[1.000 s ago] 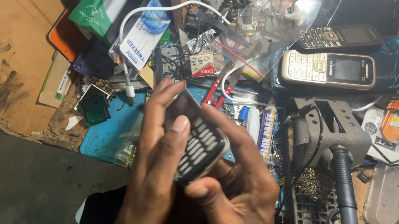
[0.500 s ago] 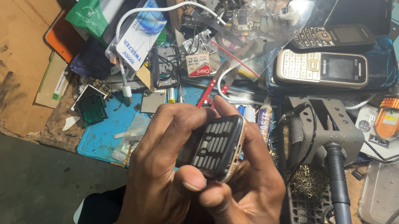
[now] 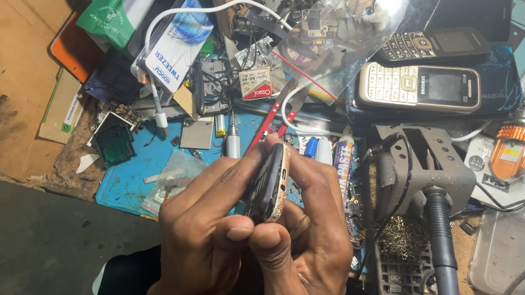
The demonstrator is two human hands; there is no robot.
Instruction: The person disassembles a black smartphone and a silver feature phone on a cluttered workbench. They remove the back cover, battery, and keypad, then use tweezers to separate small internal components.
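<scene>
Keypad phone (image 3: 270,183) turned edge-on since a moment ago — keys no longer facing up, pinched between left hand (image 3: 208,231) and right hand (image 3: 302,248), near soldering stand (image 3: 421,168).

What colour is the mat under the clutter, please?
Blue mat, clearest in the head view.

Both the left hand (image 3: 208,231) and right hand (image 3: 309,249) clasp a small dark phone (image 3: 268,183) held edge-on above the cluttered worktop (image 3: 5,16), near a soldering iron stand (image 3: 424,169) and two keypad phones (image 3: 421,85).
</scene>
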